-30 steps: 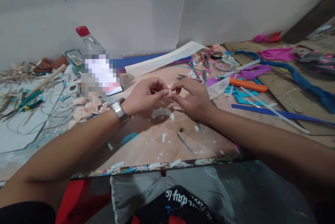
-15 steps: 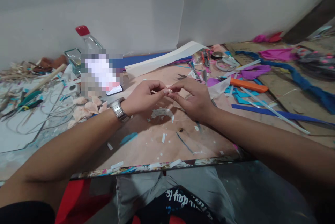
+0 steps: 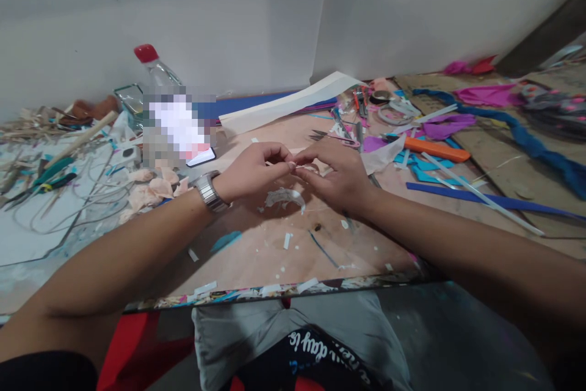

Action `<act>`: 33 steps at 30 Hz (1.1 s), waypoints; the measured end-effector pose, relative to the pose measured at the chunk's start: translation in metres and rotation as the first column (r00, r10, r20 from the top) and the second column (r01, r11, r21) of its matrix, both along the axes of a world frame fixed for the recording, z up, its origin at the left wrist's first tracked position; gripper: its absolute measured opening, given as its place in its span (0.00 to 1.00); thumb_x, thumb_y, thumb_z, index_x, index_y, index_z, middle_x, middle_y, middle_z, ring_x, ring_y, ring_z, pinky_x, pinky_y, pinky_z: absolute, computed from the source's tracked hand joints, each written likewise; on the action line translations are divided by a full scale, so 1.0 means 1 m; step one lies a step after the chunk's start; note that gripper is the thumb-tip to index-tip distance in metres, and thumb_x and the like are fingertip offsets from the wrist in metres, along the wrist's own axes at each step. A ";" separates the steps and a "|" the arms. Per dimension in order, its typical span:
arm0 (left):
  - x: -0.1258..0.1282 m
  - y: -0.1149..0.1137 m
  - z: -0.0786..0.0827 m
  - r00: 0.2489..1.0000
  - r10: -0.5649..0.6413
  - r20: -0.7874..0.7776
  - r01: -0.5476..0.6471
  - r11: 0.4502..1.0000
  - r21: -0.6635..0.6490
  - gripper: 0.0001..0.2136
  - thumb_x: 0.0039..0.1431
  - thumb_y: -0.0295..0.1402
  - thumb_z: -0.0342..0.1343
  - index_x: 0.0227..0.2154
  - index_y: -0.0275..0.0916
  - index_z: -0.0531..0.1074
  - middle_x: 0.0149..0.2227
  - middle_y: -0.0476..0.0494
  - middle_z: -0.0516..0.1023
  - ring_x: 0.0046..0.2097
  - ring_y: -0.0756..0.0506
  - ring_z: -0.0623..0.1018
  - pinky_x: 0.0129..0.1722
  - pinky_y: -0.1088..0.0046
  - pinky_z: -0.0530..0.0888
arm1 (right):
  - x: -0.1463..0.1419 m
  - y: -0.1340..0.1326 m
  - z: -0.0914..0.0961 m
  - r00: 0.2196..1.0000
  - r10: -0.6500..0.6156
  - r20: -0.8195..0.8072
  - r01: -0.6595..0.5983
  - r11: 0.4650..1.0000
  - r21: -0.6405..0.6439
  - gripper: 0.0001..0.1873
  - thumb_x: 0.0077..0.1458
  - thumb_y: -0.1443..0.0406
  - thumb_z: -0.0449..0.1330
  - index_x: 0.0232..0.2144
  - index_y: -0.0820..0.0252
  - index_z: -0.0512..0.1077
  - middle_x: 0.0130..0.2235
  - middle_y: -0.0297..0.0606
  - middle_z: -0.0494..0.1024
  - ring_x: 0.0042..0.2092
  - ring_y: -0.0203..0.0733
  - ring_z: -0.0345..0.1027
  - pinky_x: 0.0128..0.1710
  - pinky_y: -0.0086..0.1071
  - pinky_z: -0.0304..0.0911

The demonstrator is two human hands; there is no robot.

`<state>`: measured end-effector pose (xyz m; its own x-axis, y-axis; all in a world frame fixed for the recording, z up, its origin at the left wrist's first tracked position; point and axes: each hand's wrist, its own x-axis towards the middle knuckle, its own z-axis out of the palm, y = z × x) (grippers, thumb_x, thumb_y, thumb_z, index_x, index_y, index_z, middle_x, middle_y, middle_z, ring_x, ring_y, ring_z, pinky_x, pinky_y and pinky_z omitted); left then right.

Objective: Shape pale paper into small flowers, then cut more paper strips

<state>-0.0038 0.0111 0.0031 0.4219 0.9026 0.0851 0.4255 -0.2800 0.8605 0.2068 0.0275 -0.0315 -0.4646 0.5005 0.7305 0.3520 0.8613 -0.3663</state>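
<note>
Left hand (image 3: 249,169) and right hand (image 3: 343,174) meet at the fingertips, each grip narrow — pinching a small pale piece (image 3: 295,165), mostly hidden, right of the smartphone (image 3: 202,157). Thread snips (image 3: 345,141) and, farther right of that phone, an orange utility knife (image 3: 434,148) lie on the table (image 3: 256,269); crumpled peach scraps (image 3: 158,188) sit just nearer.

watch (image 3: 209,192): shiny metal | bottle (image 3: 165,74): clear plastic | tabletop (image 3: 256,260): matt wood

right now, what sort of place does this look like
Probably a craft workshop: green-handled pliers, an orange-handled tool and a long blue strip lie among coloured scraps on a stained worktable.
</note>
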 end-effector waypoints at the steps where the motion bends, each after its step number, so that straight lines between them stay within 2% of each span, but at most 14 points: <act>1: 0.000 0.000 0.000 1.000 0.003 0.001 -0.003 1.000 -0.001 0.09 0.60 0.37 0.58 0.34 0.35 0.76 0.35 0.44 0.79 0.36 0.48 0.74 0.38 0.70 0.70 | 0.000 0.000 0.001 1.000 -0.003 -0.001 0.003 1.000 0.001 0.07 0.63 0.59 0.65 0.38 0.56 0.79 0.35 0.38 0.84 0.37 0.44 0.76 0.42 0.39 0.66; 5: 0.000 0.000 0.000 0.999 0.005 0.044 -0.003 0.999 -0.046 0.07 0.58 0.34 0.58 0.32 0.35 0.76 0.33 0.45 0.77 0.35 0.49 0.74 0.39 0.70 0.71 | 0.001 0.000 0.002 1.000 0.017 -0.011 -0.017 1.000 0.020 0.07 0.64 0.59 0.65 0.38 0.56 0.79 0.33 0.38 0.83 0.36 0.44 0.75 0.41 0.40 0.66; 8: 0.000 0.001 -0.001 0.982 0.028 0.188 0.008 0.982 -0.187 0.05 0.56 0.33 0.59 0.32 0.36 0.75 0.32 0.46 0.77 0.35 0.49 0.75 0.40 0.70 0.73 | 0.001 0.000 0.002 1.000 0.019 -0.019 -0.018 1.000 0.010 0.07 0.64 0.58 0.64 0.39 0.54 0.80 0.33 0.37 0.83 0.36 0.45 0.75 0.42 0.42 0.66; 13: 0.002 0.000 -0.001 0.899 0.108 0.425 0.078 0.914 -0.398 0.03 0.53 0.29 0.61 0.30 0.36 0.75 0.30 0.48 0.75 0.34 0.51 0.75 0.39 0.72 0.74 | 0.002 -0.002 0.003 0.999 0.013 -0.052 -0.012 1.000 0.024 0.08 0.63 0.57 0.65 0.40 0.53 0.79 0.35 0.37 0.84 0.37 0.45 0.76 0.43 0.42 0.65; 19: 0.005 -0.004 0.007 0.859 0.181 0.478 0.079 0.877 -0.474 0.03 0.56 0.29 0.61 0.29 0.35 0.75 0.31 0.47 0.76 0.33 0.53 0.75 0.37 0.76 0.72 | 0.001 -0.003 0.004 0.998 0.022 -0.061 -0.018 0.998 0.057 0.05 0.62 0.60 0.66 0.35 0.54 0.77 0.34 0.38 0.83 0.37 0.45 0.75 0.42 0.42 0.65; 22: 0.005 -0.004 0.007 0.859 0.167 0.484 0.094 0.878 -0.469 0.02 0.55 0.28 0.61 0.29 0.35 0.75 0.30 0.47 0.76 0.33 0.52 0.75 0.37 0.75 0.72 | 0.000 -0.003 0.005 0.997 0.048 -0.063 -0.043 0.996 0.076 0.03 0.62 0.63 0.65 0.34 0.54 0.77 0.32 0.36 0.82 0.36 0.44 0.75 0.42 0.42 0.65; 29: 0.003 -0.001 0.001 0.890 0.126 0.438 0.072 0.910 -0.408 0.03 0.55 0.30 0.60 0.29 0.36 0.74 0.30 0.46 0.76 0.34 0.50 0.75 0.38 0.72 0.73 | 0.000 -0.005 0.005 0.998 0.008 -0.056 -0.005 0.998 0.061 0.04 0.63 0.62 0.65 0.34 0.53 0.76 0.32 0.37 0.82 0.36 0.45 0.75 0.42 0.42 0.65; 31: 0.001 -0.001 0.001 0.920 0.088 0.381 0.048 0.942 -0.333 0.03 0.56 0.31 0.60 0.30 0.36 0.75 0.31 0.47 0.76 0.35 0.50 0.75 0.39 0.71 0.73 | 0.000 -0.005 0.004 0.998 0.008 -0.057 -0.005 0.998 0.055 0.04 0.63 0.62 0.65 0.34 0.53 0.77 0.33 0.37 0.82 0.36 0.45 0.75 0.42 0.43 0.65; 33: 0.000 0.000 0.001 0.958 0.039 0.284 0.019 0.980 -0.199 0.05 0.57 0.33 0.61 0.31 0.36 0.75 0.31 0.47 0.76 0.35 0.50 0.75 0.40 0.71 0.72 | 0.000 -0.005 0.003 0.999 -0.001 -0.054 0.004 0.999 0.042 0.04 0.62 0.62 0.64 0.34 0.53 0.77 0.32 0.36 0.82 0.37 0.45 0.75 0.43 0.43 0.65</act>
<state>-0.0039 0.0107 0.0043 0.3969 0.9177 0.0200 0.1562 -0.0890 0.9837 0.2068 0.0224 -0.0287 -0.4229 0.4700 0.7748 0.3350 0.8755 -0.3482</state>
